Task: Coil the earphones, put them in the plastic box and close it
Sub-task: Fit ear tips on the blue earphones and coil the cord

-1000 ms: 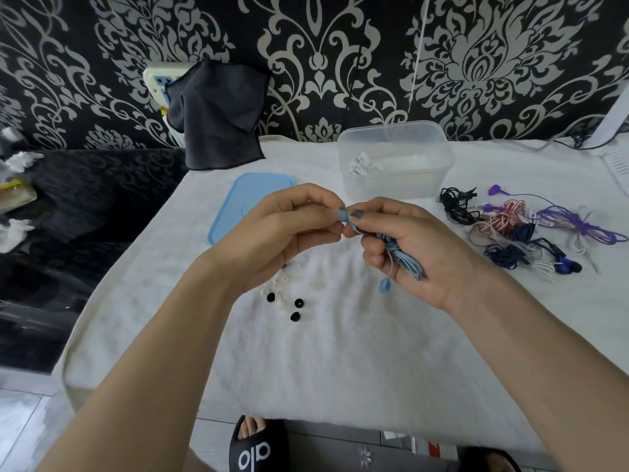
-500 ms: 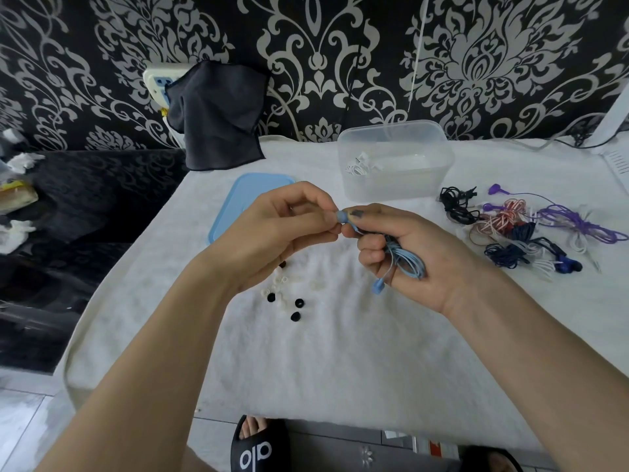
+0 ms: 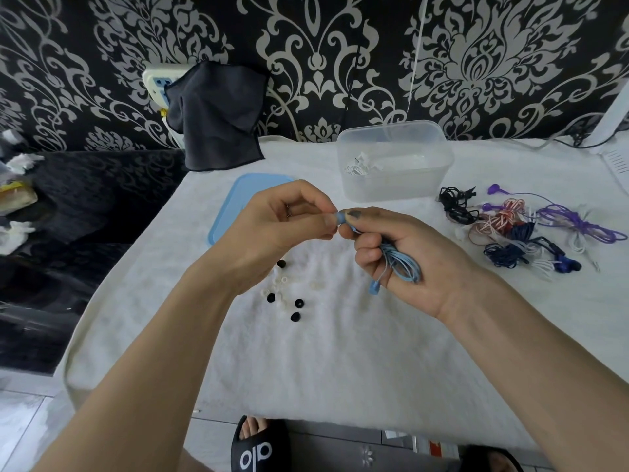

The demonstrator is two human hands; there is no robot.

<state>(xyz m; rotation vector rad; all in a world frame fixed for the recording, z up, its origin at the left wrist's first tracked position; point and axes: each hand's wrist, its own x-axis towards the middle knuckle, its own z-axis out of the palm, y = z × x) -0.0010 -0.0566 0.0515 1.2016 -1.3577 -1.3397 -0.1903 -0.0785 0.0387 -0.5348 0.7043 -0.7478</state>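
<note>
in the open plastic box (image 3: 394, 180), white earphones (image 3: 357, 166)

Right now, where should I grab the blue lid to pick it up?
Take the blue lid by its left long edge, coming from the left. It lies flat on the white cloth, and the left hand covers its near right corner.

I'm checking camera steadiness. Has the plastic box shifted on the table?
No. The plastic box sits in the same spot beside the blue lid.
</note>
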